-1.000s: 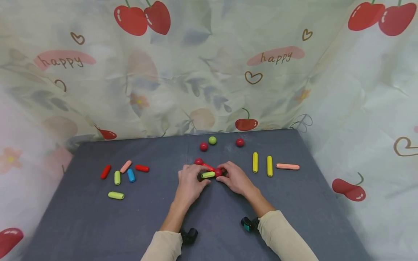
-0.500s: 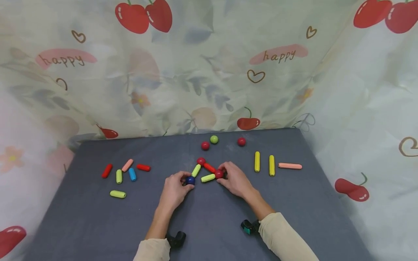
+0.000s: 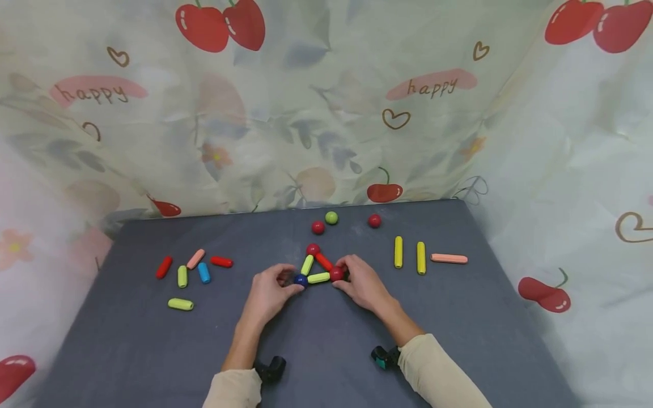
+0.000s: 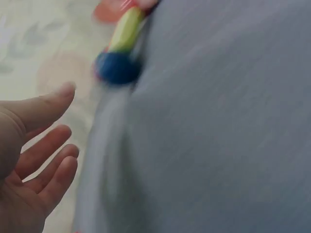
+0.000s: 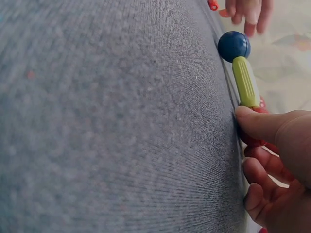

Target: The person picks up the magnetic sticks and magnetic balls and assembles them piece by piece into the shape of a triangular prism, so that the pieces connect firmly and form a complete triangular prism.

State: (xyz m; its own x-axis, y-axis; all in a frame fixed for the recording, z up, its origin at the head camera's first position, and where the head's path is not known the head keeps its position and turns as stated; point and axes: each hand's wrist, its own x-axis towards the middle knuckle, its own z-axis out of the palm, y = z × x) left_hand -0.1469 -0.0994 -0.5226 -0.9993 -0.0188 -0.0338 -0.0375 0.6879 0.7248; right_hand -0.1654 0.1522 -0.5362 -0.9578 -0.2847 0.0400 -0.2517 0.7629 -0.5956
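Note:
A triangle of balls and short rods lies mid-table: a blue ball (image 3: 301, 280), a red ball (image 3: 336, 273) at right and another red ball (image 3: 313, 249) at the top. Between them run a light-green rod (image 3: 318, 277) along the front, a second light-green rod (image 3: 307, 264) at left and a red rod (image 3: 323, 262). My left hand (image 3: 270, 289) is beside the blue ball, its fingers parted; in the left wrist view a gap shows between thumb and ball. My right hand (image 3: 364, 283) pinches the right red ball, the thumb lying across it in the right wrist view.
Several short rods lie at left, among them a blue rod (image 3: 204, 273) and a light-green rod (image 3: 181, 304). At right are two yellow rods (image 3: 398, 253) and a pink rod (image 3: 449, 258). Behind the triangle sit a green ball (image 3: 331, 217) and two red balls (image 3: 374, 221). Patterned cloth walls the table.
My left hand has brought the blue ball up to the front green rod, so the triangle is joined, and its fingers have come off the ball. My right hand stays on its red ball.

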